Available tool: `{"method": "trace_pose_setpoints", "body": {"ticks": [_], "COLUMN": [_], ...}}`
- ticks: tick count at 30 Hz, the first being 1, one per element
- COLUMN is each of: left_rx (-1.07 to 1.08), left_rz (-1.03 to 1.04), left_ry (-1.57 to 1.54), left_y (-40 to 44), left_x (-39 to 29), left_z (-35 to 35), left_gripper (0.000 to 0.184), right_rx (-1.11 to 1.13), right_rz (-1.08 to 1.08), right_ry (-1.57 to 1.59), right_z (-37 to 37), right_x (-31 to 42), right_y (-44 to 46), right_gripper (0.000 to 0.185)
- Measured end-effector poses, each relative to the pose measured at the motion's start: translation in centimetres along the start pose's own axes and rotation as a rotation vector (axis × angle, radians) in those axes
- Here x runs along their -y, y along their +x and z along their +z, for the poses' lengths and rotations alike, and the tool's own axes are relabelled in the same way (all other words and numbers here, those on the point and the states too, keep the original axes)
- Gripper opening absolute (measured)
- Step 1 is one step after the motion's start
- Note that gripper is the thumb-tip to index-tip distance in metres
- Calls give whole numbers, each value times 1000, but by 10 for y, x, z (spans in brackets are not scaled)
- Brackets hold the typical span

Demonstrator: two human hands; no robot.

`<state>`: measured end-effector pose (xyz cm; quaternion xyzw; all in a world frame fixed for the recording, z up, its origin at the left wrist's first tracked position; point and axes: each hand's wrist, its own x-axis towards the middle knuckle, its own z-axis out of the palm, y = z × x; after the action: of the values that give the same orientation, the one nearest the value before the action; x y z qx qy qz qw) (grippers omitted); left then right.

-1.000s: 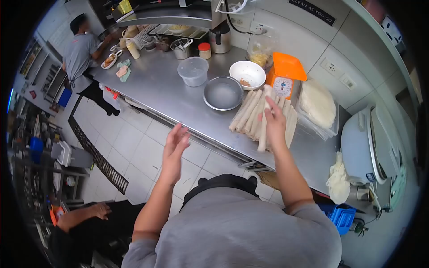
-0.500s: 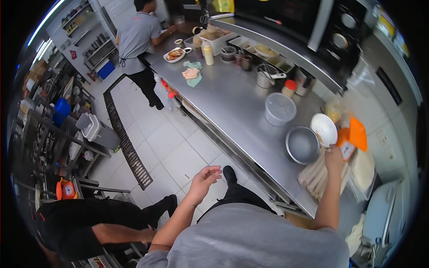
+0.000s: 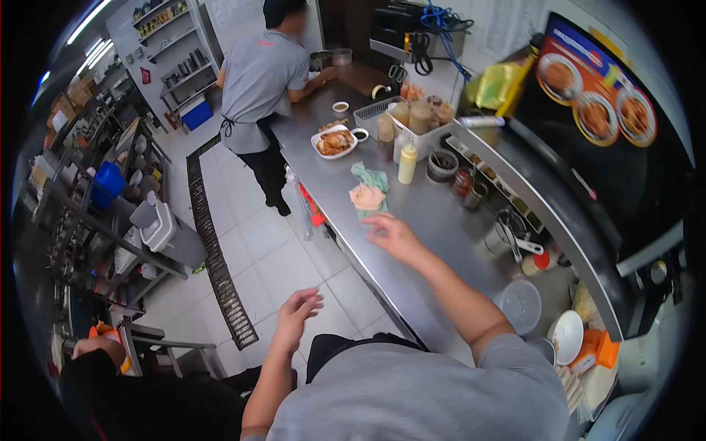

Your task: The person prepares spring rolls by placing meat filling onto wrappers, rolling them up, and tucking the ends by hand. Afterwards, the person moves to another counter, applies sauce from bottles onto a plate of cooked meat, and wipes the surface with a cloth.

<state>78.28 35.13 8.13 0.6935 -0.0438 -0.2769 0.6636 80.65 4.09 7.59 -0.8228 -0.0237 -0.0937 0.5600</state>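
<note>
My right hand [image 3: 393,237] is over the steel counter [image 3: 434,250], its fingers loosely bent and nothing in them. Just beyond its fingertips lie a crumpled pinkish cloth [image 3: 367,196] and a green cloth [image 3: 372,176] partly under it. Whether the fingers touch the cloths, I cannot tell. My left hand [image 3: 298,312] hangs empty over the floor in front of the counter, fingers slightly curled and apart. Farther along the counter stand a white dish of browned food [image 3: 335,142] and a yellow squeeze bottle [image 3: 407,163].
A co-worker in a grey shirt [image 3: 261,70] stands at the counter's far end. Another person in black [image 3: 147,397] is close at my left. Jars, a clear tub [image 3: 519,307] and a white bowl [image 3: 567,337] line the right side. A floor grate [image 3: 213,250] crosses the tiles.
My right hand has left the orange object by the white bowl and moved across to the cloths. The view has turned toward the counter's far end. My left hand remains empty.
</note>
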Motion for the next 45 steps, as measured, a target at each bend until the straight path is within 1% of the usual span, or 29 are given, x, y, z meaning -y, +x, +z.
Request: {"method": "trace_pose_setpoints", "body": {"ticks": [3,4,5,7,8,9,11,14,15,17,19,20,23,24,27,29,30,31,32,33,36,38,40,43,45], "left_rx": [-92,-123,-154,-133,-115,-98,5,208,285,548,830,922,869,733,534,544,557,608,665,721,851,876,908,887,954], "left_rz": [-56,-66,-83,-95,-109,-123,-60,-13,-2,35,98,156,251,342,304,245,197,131,96,61,60,77,77,111,112], "left_ry": [-33,-54,-42,-31,-8,6,-28,61,101,484,932,986,1230,1118,620,404,332,289,289,290,346,491,616,701,616], "left_y": [40,62,78,124,146,172,215,278,297,323,348,368,417,426,458,476,481,479,487,496,541,567,591,610,627], "left_x": [11,17,9,-2,-8,-19,-45,-66,-70,-86,-111,-113,-147,-153,-137,-112,-104,-114,-112,-111,-111,-131,-154,-184,-182], "left_z": [-61,-81,-94,-122,-134,-141,-149,-172,-176,-199,-225,-242,-242,-235,-209,-192,-185,-180,-179,-182,-203,-220,-227,-227,-226], "left_gripper": [30,29,29,28,27,27,28,28,28,30,32,33,35,34,33,31,30,30,31,31,33,33,31,31,31], "right_rx": [-110,-168,-236,-111,-175,-180,-150,-530,-663,-928,-1092,-1171,-1329,-1372,-1487,-1547,-1570,-1595,-1621,-1661,-1775,-1841,-1895,-1959,-1984], "right_rz": [-126,-88,-49,229,214,232,258,291,252,179,233,261,263,284,327,313,277,243,213,231,284,333,341,331,306], "right_ry": [-551,-688,-828,-885,-929,-952,-828,-647,-614,-534,-460,-426,-417,-391,-353,-386,-354,-322,-288,-356,-520,-581,-489,-367,-348], "right_z": [20,25,32,40,46,48,42,37,35,37,38,36,28,27,14,4,-2,-8,-10,-11,-22,-26,-24,-14,2], "right_x": [-71,-96,-122,-175,-177,-184,-182,-170,-163,-153,-152,-154,-170,-175,-185,-193,-193,-190,-189,-191,-199,-204,-200,-186,-170], "right_y": [111,140,157,166,163,164,165,171,175,184,206,213,241,251,268,277,282,288,291,295,307,307,311,317,321], "right_gripper": [45,51,58,67,71,72,69,71,73,77,81,83,84,85,86,86,86,86,86,84,77,70,64,58,58]}}
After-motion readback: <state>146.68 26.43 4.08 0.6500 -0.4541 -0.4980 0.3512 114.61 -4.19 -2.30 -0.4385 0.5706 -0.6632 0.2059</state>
